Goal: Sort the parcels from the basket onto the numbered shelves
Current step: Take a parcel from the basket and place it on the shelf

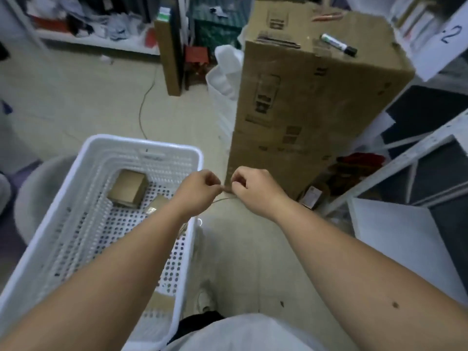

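A pale tiled floor (76,97) with a thin cable (143,107) trailing across it. A tall cardboard box (304,102) stands upright, a marker pen (338,44) on top. Cluttered white shelving (96,40) lines the far wall.

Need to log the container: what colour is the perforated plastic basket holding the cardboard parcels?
White perforated plastic basket, clearest in the head view.

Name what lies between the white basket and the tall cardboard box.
In the head view, the left hand and right hand, both curled, meet there above the floor.
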